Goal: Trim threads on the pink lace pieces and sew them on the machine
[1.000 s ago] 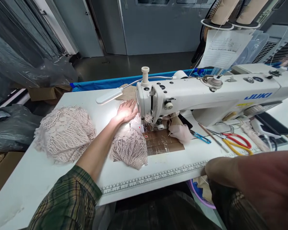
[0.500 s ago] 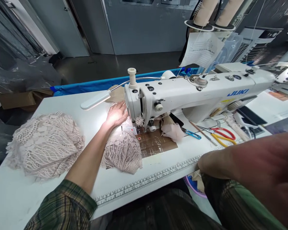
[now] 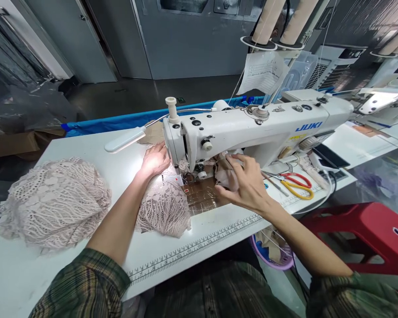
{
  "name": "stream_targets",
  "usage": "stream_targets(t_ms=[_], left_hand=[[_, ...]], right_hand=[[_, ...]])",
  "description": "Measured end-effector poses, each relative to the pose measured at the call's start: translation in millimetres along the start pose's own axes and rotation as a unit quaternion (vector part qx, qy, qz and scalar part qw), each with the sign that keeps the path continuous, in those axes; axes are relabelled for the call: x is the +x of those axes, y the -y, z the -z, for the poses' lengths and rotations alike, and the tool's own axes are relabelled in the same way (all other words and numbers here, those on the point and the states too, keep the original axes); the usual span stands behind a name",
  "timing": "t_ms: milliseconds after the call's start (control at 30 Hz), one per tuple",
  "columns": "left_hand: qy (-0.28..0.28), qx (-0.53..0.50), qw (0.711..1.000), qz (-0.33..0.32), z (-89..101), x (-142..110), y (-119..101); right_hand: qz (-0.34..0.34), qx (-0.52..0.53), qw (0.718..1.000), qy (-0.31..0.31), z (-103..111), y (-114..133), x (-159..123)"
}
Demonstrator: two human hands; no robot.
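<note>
My left hand [image 3: 155, 160] lies with its fingers stretched out on pale pink lace beside the head of a white sewing machine [image 3: 225, 132]. A lace piece [image 3: 164, 207] spreads from under that hand toward the table's front edge, left of the needle area. Under the machine's arm, my right hand [image 3: 247, 181] has its thumb and fingers apart around a bunch of sheer pinkish-beige fabric [image 3: 227, 176]. The fingers reach the fabric, but no closed grip on it shows. A heap of the same lace [image 3: 58, 203] sits on the left of the table.
Scissors with red and yellow handles [image 3: 298, 185] lie right of my right hand. A printed ruler strip [image 3: 199, 242] runs along the table's front edge. A white lamp [image 3: 125, 139] hangs over the left side. Below are a purple basket [image 3: 287, 265] and a red stool [image 3: 371, 234].
My right hand has swung from the near right corner to the fabric under the machine's arm. My left hand stays on the lace. The view has turned rightward, bringing the red stool into sight.
</note>
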State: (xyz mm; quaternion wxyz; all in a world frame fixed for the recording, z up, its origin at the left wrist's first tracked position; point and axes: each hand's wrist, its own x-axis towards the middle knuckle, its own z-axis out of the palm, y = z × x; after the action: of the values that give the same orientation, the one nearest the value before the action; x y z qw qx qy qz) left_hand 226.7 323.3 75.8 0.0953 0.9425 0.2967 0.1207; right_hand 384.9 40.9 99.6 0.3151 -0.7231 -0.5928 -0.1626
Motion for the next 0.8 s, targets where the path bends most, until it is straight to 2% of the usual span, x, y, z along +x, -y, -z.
stream_targets(t_ms=[67,133,167,233,267,300,367,400,433,567,800], left_hand=[[0.001,0.012,1.0,0.008,0.3,-1,-1],[0.008,0.03,0.999,0.013,0.3,-1,0],[0.012,0.038,0.999,0.012,0.4,0,0],[0.017,0.047,0.999,0.006,0.9,0,0],[0.017,0.048,0.999,0.005,1.3,0,0],[0.018,0.05,0.999,0.004,1.8,0,-1],[0.02,0.058,0.998,0.007,3.0,0,-2],[0.021,0.061,0.998,0.008,3.7,0,-3],[0.022,0.064,0.998,0.007,4.3,0,-3],[0.028,0.07,0.997,0.01,6.5,-1,-6],[0.025,0.079,0.997,-0.001,7.7,-4,-6]], right_hand=[[-0.03,-0.023,0.996,0.082,-17,-9,5],[-0.064,0.019,0.991,0.115,-25,-20,7],[-0.087,0.057,0.989,0.102,-26,-26,7],[-0.16,0.157,0.974,0.033,-24,-36,6],[-0.223,0.229,0.948,-0.015,-22,-40,3],[-0.295,0.307,0.903,-0.061,-18,-44,-1],[-0.42,0.439,0.785,-0.123,-11,-50,-11],[-0.459,0.482,0.733,-0.138,-8,-52,-17],[-0.481,0.51,0.698,-0.143,-5,-53,-23],[-0.504,0.573,0.634,-0.127,5,-57,-37],[-0.512,0.673,0.528,-0.079,15,-59,-34]])
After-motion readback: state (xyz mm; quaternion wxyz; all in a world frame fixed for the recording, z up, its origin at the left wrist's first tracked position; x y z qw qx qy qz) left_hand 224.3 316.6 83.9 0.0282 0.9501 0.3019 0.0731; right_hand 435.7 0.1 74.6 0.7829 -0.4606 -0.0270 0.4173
